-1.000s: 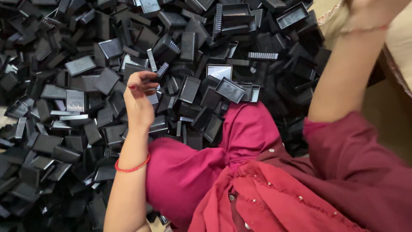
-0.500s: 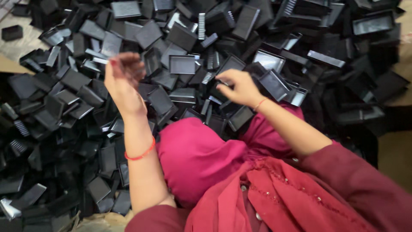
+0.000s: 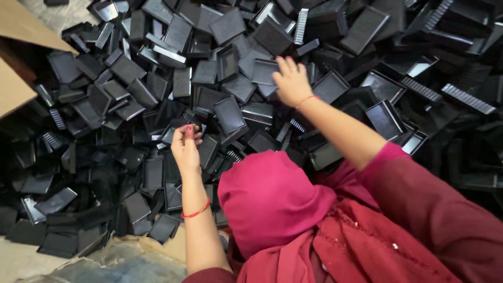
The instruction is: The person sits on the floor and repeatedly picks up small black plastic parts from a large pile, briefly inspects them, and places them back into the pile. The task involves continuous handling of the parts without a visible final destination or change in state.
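Note:
A big heap of black plastic trays (image 3: pixel 230 112) and ribbed black strips (image 3: pixel 301 23) fills the floor in front of me. My left hand (image 3: pixel 186 144), with a red thread at the wrist, hovers over the middle of the heap. Its fingers are pinched on a small black plastic piece (image 3: pixel 189 124). My right hand (image 3: pixel 291 81) reaches farther up the heap, its fingers spread flat on a shallow black tray (image 3: pixel 262 71). My knee, under pink cloth (image 3: pixel 267 199), sits between my two arms.
Brown cardboard (image 3: pixel 15 52) stands at the upper left edge of the heap. A crumpled plastic sheet (image 3: pixel 120 259) and bare floor lie at the lower left. Trays are piled deep to the right and top.
My right arm has come down from the upper right onto the heap and reached farther up it. My left hand stayed over the heap with its fingers pinched. The view has shifted.

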`<state>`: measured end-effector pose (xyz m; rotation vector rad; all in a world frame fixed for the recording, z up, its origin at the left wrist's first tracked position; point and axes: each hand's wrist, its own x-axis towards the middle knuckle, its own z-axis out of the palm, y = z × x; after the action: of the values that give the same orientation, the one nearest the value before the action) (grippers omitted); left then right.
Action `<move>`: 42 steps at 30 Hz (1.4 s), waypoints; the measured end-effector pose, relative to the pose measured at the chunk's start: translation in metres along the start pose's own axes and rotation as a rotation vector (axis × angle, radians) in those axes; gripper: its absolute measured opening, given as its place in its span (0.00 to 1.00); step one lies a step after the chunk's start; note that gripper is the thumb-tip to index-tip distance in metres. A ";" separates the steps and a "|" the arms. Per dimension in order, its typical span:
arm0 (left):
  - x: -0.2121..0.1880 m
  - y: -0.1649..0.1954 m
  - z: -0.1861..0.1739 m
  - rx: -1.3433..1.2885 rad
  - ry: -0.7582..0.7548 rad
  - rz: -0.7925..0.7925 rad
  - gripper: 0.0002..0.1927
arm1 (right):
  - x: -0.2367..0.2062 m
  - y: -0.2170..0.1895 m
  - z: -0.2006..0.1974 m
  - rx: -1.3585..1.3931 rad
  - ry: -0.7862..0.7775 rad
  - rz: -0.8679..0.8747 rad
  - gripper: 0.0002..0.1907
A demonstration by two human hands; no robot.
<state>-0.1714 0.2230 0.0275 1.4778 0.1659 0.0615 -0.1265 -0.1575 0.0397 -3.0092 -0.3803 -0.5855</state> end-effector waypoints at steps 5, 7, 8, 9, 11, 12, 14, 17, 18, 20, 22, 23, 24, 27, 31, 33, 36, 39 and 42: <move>0.014 -0.048 0.008 0.156 -0.062 0.005 0.18 | -0.042 0.030 -0.017 0.361 -0.001 0.153 0.13; 0.020 -0.060 0.031 0.398 -0.092 0.110 0.31 | -0.071 0.030 -0.028 0.556 0.202 0.161 0.16; 0.022 -0.062 0.043 0.470 -0.091 0.129 0.36 | -0.087 0.028 -0.034 0.734 0.202 0.226 0.16; 0.026 -0.061 0.057 0.543 -0.089 0.151 0.40 | -0.102 0.025 -0.039 0.911 0.204 0.290 0.16; 0.027 -0.050 0.084 0.680 -0.092 0.143 0.44 | -0.130 0.018 -0.051 1.338 -0.041 0.775 0.08; 0.027 -0.041 0.097 0.742 -0.095 0.115 0.43 | -0.141 0.015 -0.059 1.343 -0.038 0.803 0.08; 0.028 -0.018 0.130 0.746 -0.144 0.139 0.38 | -0.153 0.011 -0.079 1.352 -0.027 0.858 0.10; 0.021 0.023 0.175 0.536 -0.308 0.227 0.24 | -0.147 0.007 -0.120 1.788 0.077 0.828 0.09; 0.019 0.039 0.188 0.431 -0.379 0.225 0.20 | -0.141 0.005 -0.135 1.904 0.108 0.762 0.14; 0.006 0.074 0.209 0.236 -0.496 0.203 0.18 | -0.124 -0.002 -0.164 2.055 0.199 0.647 0.23; -0.010 0.108 0.225 0.062 -0.590 0.163 0.21 | -0.107 -0.014 -0.189 2.131 0.323 0.560 0.30; -0.022 0.123 0.232 -0.050 -0.646 0.118 0.23 | -0.100 -0.021 -0.200 2.017 0.386 0.485 0.31; -0.036 0.136 0.238 -0.162 -0.702 0.070 0.26 | -0.096 -0.028 -0.209 1.900 0.447 0.415 0.33; -0.073 0.168 0.246 -0.398 -0.835 -0.178 0.33 | -0.094 -0.045 -0.227 1.404 0.567 0.323 0.32; -0.104 0.194 0.243 -0.618 -0.967 -0.382 0.30 | -0.109 -0.049 -0.240 1.031 0.595 0.191 0.32; -0.110 0.201 0.239 -0.660 -1.003 -0.362 0.31 | -0.117 -0.046 -0.244 0.919 0.561 0.124 0.39; -0.114 0.206 0.231 -0.599 -1.009 -0.286 0.37 | -0.122 -0.041 -0.249 1.033 0.534 0.150 0.41; -0.115 0.203 0.228 -0.558 -1.013 -0.239 0.44 | -0.120 -0.041 -0.251 1.243 0.552 0.189 0.34; -0.115 0.196 0.230 -0.507 -0.983 -0.212 0.48 | -0.118 -0.044 -0.252 1.101 0.536 0.183 0.28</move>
<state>-0.2386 -0.0016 0.2502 0.8459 -0.4645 -0.7350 -0.3342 -0.1666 0.2289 -1.7421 -0.2535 -0.7817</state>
